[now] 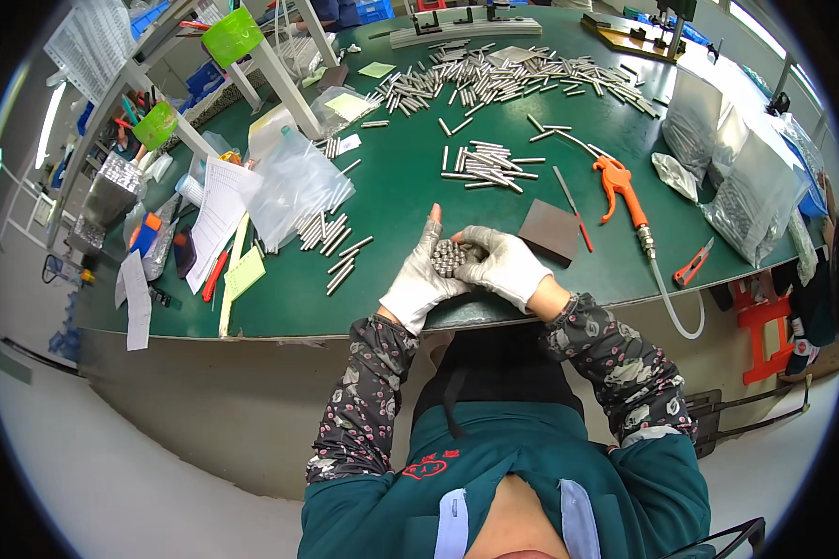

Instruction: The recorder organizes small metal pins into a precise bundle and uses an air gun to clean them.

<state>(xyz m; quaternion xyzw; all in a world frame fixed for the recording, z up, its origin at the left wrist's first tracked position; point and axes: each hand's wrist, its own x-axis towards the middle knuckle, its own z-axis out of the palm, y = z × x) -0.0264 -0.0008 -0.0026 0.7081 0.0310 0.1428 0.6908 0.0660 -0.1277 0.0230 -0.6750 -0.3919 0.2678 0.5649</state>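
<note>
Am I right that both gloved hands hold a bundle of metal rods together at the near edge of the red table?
Not quite: the head view shows the table is green. Otherwise right: the left hand and right hand hold the bundle of metal rods at its near edge.

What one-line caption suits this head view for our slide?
Two gloved hands, left hand and right hand, cup a bundle of short silver metal rods over a green worktable.

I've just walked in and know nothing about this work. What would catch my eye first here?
Two gloved hands meet at the near edge of the green table: the left hand and right hand cup a bundle of short metal rods stood on end. Beyond them a big heap of loose rods lies across the far side, and an orange air blow gun with its hose lies to the right.
</note>
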